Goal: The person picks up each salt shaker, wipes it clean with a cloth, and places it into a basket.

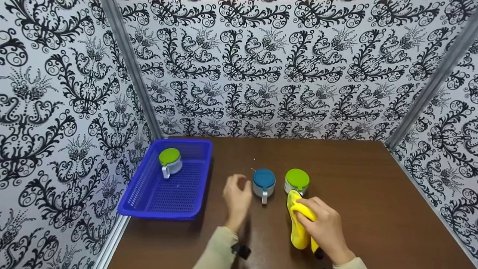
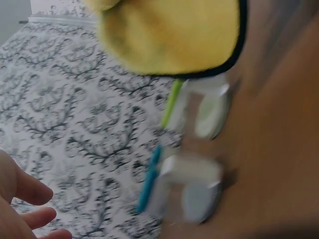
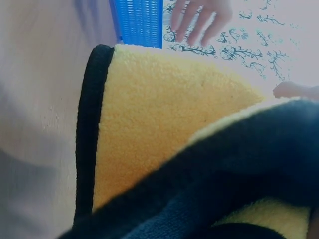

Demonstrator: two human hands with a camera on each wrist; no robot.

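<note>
At lower right, my right hand (image 1: 325,222) gripped yellow cloth (image 1: 299,235), left hand (image 1: 238,195) relaxed; head view alone showed a basketed jar (image 1: 171,158).

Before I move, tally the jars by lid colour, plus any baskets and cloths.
Green-lidded jars: 2
Blue-lidded jar: 1
Violet-blue basket: 1
Yellow cloth: 1
Total: 5

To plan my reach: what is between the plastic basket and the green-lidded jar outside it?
The left hand, then the blue-lidded jar, in the head view.
</note>
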